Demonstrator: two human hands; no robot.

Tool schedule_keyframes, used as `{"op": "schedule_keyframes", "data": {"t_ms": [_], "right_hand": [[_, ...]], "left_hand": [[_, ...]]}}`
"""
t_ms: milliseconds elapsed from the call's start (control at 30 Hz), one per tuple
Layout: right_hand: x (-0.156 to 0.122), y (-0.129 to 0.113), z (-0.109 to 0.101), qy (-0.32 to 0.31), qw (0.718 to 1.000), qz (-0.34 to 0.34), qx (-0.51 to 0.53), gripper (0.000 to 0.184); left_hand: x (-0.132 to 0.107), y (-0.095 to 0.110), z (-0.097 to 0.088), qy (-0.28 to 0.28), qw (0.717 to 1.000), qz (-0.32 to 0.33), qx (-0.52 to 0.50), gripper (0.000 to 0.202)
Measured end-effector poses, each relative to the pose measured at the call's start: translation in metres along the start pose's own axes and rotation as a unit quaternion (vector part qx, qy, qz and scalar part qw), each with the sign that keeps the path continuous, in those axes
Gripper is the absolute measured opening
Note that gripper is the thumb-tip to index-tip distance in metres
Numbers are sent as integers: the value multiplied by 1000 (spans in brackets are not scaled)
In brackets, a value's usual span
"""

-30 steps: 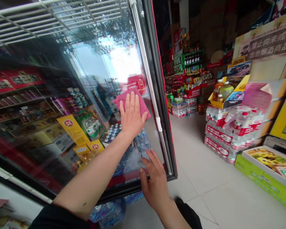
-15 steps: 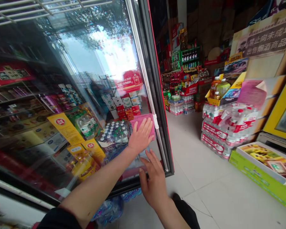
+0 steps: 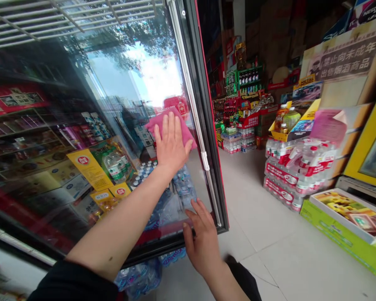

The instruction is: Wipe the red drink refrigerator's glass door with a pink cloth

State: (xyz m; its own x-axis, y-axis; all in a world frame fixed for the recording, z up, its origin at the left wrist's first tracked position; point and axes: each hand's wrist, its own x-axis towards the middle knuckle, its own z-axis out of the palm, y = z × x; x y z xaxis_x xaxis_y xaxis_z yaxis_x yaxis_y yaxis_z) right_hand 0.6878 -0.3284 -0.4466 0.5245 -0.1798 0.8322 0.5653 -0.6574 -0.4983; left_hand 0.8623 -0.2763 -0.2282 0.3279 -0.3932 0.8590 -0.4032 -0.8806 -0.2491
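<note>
My left hand [image 3: 172, 146] holds a pink cloth [image 3: 185, 133] flat against the glass door [image 3: 125, 104], its fingers stretched out over it. The door is framed by a black seal [image 3: 198, 104] and a white strip with a small white clip [image 3: 205, 161]. Lower down, my right hand [image 3: 203, 238] is by the bottom right corner of the door, fingers apart and slightly bent. Its fingertips seem to rest on the glass, and nothing is in it. The glass shows reflections of sky, trees and stacked drinks.
White wire shelving [image 3: 69, 16] is at the top left. Packs of blue-labelled bottles [image 3: 141, 276] lie beneath the door. On the tiled floor [image 3: 257, 217] to the right stand shrink-wrapped bottle packs [image 3: 285, 177] and a green box [image 3: 341, 240]. A yellow-framed cabinet [image 3: 360, 154] is at the far right.
My left hand has slid the pink cloth up and a little left across the glass. The right hand has stayed in place.
</note>
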Motion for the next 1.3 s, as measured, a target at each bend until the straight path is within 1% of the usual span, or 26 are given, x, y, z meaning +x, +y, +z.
{"op": "schedule_keyframes", "data": {"t_ms": [67, 100, 133, 200, 267, 333, 433, 533, 600, 633, 733, 767, 833, 867, 933, 1000, 1067, 1133, 1200, 1233, 1267, 1300], "right_hand": [[0, 1, 1, -2, 1000, -1, 0, 34], [0, 1, 2, -3, 1000, -2, -1, 34], [0, 2, 3, -5, 1000, -3, -2, 34], [-1, 3, 5, -7, 1000, -4, -4, 34], [-2, 3, 7, -6, 1000, -6, -6, 34], [-3, 4, 8, -3, 1000, -7, -7, 33], [-5, 6, 8, -1, 1000, -5, -8, 33], [-7, 7, 8, -4, 1000, -1, -12, 33], [-7, 7, 8, -7, 1000, -3, -16, 32], [-7, 6, 7, -9, 1000, -5, -18, 32], [-6, 4, 6, -10, 1000, -11, -20, 33], [-6, 3, 6, -9, 1000, -11, -19, 33], [-7, 1, 7, -8, 1000, -11, -16, 33], [-7, 0, 7, -10, 1000, -12, -15, 33], [-8, -1, 9, -15, 1000, -13, -17, 33], [-7, -3, 10, -16, 999, -21, -21, 33], [1, -6, 10, -11, 999, -36, -22, 34], [16, -10, 8, -1, 998, -54, -16, 36], [38, -16, 3, 20, 997, -72, -8, 37], [51, -19, 0, 33, 996, -83, -4, 38], [65, -23, -2, 46, 994, -98, 0, 38], [80, -26, -5, 58, 992, -115, 3, 38]], "left_hand": [[16, 8, -4, 35, 998, -45, -12, 97], [18, 12, -4, 43, 997, -55, -16, 97], [17, 14, -2, 45, 997, -58, -20, 97], [6, 18, 4, 32, 998, -42, -21, 98], [-16, 18, 14, -3, 1000, 2, -15, 97], [-45, 16, 26, -52, 997, 59, -2, 94], [-92, 11, 42, -131, 979, 153, 17, 86], [-130, 5, 52, -164, 961, 222, 7, 78], [-143, -1, 54, -174, 950, 261, -2, 75], [-145, -4, 53, -176, 945, 277, -5, 74], [-137, -13, 47, -173, 938, 299, -9, 74], [-130, -16, 43, -169, 941, 293, -7, 76], [-112, -23, 34, -154, 954, 259, 4, 80], [-102, -28, 29, -141, 963, 230, 13, 83], [-79, -39, 16, -103, 983, 151, 26, 90], [-54, -53, 2, -36, 998, 45, 24, 96], [-32, -68, -11, 40, 998, -53, 10, 100], [-15, -80, -22, 98, 989, -112, -4, 99], [-6, -84, -29, 125, 983, -138, -9, 97], [-5, -83, -32, 124, 983, -138, -7, 96], [-5, -81, -34, 112, 986, -122, -3, 95], [-7, -78, -36, 87, 993, -86, 0, 94]]}}
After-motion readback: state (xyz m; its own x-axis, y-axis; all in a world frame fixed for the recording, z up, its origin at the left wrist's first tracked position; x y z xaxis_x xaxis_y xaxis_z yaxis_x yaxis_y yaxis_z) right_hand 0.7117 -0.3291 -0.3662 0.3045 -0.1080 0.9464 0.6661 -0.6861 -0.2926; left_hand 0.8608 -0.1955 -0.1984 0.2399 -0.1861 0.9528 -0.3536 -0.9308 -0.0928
